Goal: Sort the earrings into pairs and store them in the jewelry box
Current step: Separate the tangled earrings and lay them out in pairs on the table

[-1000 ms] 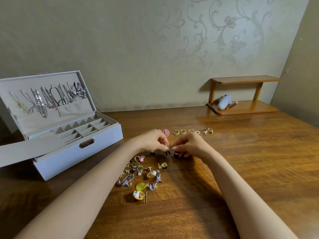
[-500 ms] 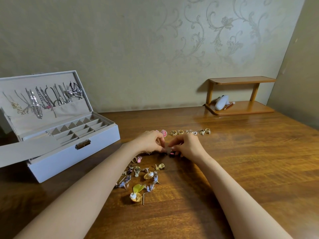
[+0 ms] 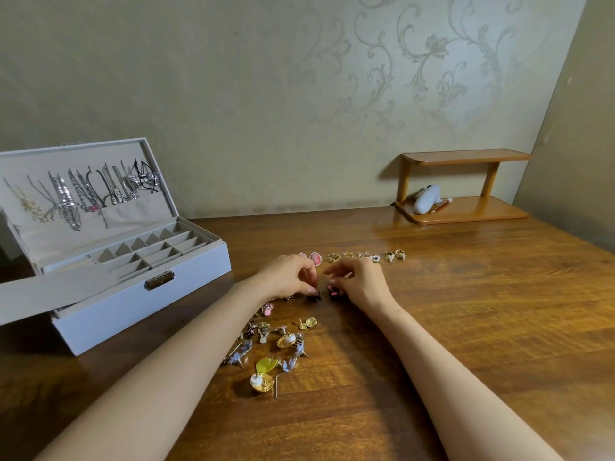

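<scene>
My left hand [image 3: 290,276] pinches a small black earring [image 3: 314,297] against the wooden table [image 3: 466,311]. Just to its right, my right hand [image 3: 361,281] pinches a matching black and pink earring [image 3: 333,291]. A loose heap of unsorted earrings [image 3: 276,341] lies below my hands. Behind them a row of paired earrings [image 3: 366,256] runs along the table, starting with a pink pair [image 3: 315,258]. The white jewelry box [image 3: 139,294] stands open at the left, its small compartments [image 3: 149,249] showing.
Necklaces [image 3: 83,194] hang inside the box's raised lid. A small wooden shelf [image 3: 462,184] with a white object and a pencil stands at the back right against the wall. Bare table stretches to the right of my hands.
Both hands have dropped to the table with the two dark earrings and drawn slightly apart. The camera view has shifted a little to the left.
</scene>
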Demonstrator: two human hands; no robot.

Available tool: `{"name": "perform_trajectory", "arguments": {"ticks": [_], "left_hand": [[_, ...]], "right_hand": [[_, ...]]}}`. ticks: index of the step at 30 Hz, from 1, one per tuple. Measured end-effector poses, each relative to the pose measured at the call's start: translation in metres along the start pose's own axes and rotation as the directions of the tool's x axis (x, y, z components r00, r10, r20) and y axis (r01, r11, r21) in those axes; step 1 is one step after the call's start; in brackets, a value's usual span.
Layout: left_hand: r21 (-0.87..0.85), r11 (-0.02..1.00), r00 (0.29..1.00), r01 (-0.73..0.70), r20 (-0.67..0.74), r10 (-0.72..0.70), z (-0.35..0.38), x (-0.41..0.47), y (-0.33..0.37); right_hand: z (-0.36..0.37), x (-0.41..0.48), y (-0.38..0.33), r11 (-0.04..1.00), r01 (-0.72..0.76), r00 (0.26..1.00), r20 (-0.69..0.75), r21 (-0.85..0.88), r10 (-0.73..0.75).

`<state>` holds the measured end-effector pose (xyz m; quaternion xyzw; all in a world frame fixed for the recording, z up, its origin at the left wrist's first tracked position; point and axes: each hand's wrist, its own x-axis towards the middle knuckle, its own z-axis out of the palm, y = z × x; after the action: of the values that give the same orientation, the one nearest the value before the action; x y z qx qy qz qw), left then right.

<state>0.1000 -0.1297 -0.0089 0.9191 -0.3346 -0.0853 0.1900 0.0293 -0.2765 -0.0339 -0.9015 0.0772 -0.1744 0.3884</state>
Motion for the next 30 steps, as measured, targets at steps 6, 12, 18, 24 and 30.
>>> {"name": "perform_trajectory", "arguments": {"ticks": [6, 12, 18, 24, 30], "left_hand": [[-0.016, 1.000, 0.999, 0.002, -0.033, -0.002, 0.002, 0.002, 0.000], [-0.014, 1.000, 0.999, -0.012, -0.046, 0.012, 0.004, 0.004, 0.000], [-0.101, 0.994, 0.991, -0.038, -0.131, 0.024, 0.004, 0.001, 0.001], [-0.164, 0.984, 0.989, -0.066, -0.145, 0.042, 0.008, 0.001, 0.014], [-0.112, 0.992, 0.978, -0.055, -0.206, 0.030, 0.009, 0.004, 0.019]], "right_hand": [[-0.005, 0.002, 0.000, 1.000, -0.010, 0.997, 0.080, 0.027, 0.008], [-0.002, 0.002, -0.002, 0.997, 0.027, 0.995, 0.102, -0.075, -0.019], [-0.010, 0.003, -0.002, 0.985, -0.119, 0.988, 0.116, 0.125, 0.105], [-0.015, 0.001, 0.004, 0.899, -0.209, 0.974, 0.161, 0.384, 0.157], [-0.020, 0.000, 0.003, 0.867, -0.224, 0.969, 0.199, 0.445, 0.149]]}}
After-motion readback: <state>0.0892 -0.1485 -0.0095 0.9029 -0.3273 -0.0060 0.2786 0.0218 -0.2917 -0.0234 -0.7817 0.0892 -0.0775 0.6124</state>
